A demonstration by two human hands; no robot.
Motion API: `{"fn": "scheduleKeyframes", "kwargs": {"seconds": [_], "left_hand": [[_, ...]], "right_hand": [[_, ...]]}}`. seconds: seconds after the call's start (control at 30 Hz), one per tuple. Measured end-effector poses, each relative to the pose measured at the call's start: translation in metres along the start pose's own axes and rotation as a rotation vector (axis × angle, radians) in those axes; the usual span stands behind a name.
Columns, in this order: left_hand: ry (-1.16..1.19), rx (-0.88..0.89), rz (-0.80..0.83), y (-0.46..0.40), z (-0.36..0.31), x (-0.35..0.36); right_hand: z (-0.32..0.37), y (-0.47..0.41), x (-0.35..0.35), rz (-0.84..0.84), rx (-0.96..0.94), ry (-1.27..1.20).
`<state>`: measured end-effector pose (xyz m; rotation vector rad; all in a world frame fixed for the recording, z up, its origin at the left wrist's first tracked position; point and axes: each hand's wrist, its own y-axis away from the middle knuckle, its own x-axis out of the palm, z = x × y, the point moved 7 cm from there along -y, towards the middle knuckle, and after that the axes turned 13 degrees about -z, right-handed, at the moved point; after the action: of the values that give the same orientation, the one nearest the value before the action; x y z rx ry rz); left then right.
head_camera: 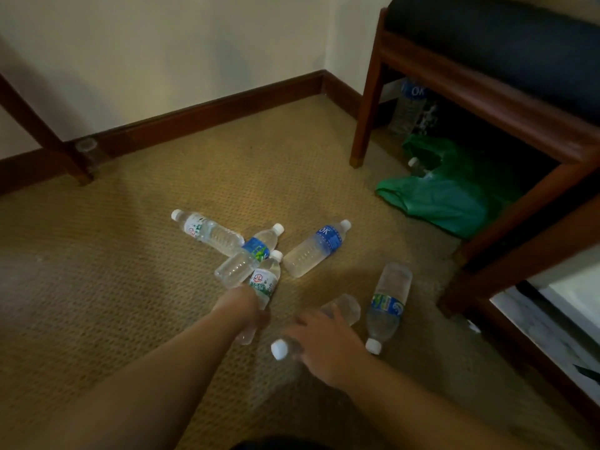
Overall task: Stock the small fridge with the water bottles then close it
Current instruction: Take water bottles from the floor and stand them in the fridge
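Observation:
Several clear water bottles lie on the tan carpet [130, 287]. My left hand [242, 308] is closed around the lower part of a bottle with a white and green label [265, 280], its cap pointing away from me. My right hand [326, 344] grips another bottle [345, 308] lying crosswise, with its white cap sticking out to the left. Loose around them are a white-label bottle [207, 230], a blue and green label bottle [258, 250], a blue OK bottle [316, 248] and a blue-label bottle [388, 306] to the right. A white surface [571, 300] at the right edge may be the fridge.
A wooden bench [480, 89] with a dark cushion stands at the right. Under it are a green plastic bag [444, 196] with a bottle in it and a tall upright bottle [409, 105]. A wooden leg [48, 138] and a drinking glass [87, 151] stand by the left baseboard.

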<state>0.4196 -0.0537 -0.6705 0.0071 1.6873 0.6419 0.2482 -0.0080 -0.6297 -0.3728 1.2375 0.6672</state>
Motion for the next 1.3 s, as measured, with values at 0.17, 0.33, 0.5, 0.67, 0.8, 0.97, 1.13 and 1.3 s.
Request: {"fn": "scheduleKeyframes", "kwargs": {"seconds": [0.17, 0.33, 0.5, 0.67, 0.8, 0.97, 1.13, 1.3], "left_hand": [[0.360, 0.000, -0.040, 0.023, -0.028, -0.032], [0.641, 0.124, -0.030, 0.051, -0.077, -0.101], [0.737, 0.403, 0.007, 0.102, -0.140, -0.177], [0.846, 0.600, 0.169, 0.175, -0.210, -0.199], [0.936, 0.686, 0.326, 0.225, -0.264, -0.188], [0.989, 0.762, 0.438, 0.258, -0.326, -0.167], [1.054, 0.790, 0.412, 0.271, -0.370, -0.145], [1.126, 0.777, 0.438, 0.277, -0.394, -0.127]], "right_hand": [[-0.060, 0.032, -0.085, -0.243, 0.587, -0.643], [-0.096, 0.079, -0.177, -0.380, 0.651, -0.759], [-0.107, 0.148, -0.275, -0.629, 0.636, -0.691], [-0.122, 0.249, -0.326, -0.949, 0.802, -0.714], [-0.146, 0.326, -0.341, -1.159, 0.936, -0.673], [-0.202, 0.400, -0.334, -1.381, 1.117, -0.513], [-0.252, 0.455, -0.323, -1.567, 1.316, -0.404], [-0.304, 0.487, -0.311, -1.677, 1.532, -0.315]]}}
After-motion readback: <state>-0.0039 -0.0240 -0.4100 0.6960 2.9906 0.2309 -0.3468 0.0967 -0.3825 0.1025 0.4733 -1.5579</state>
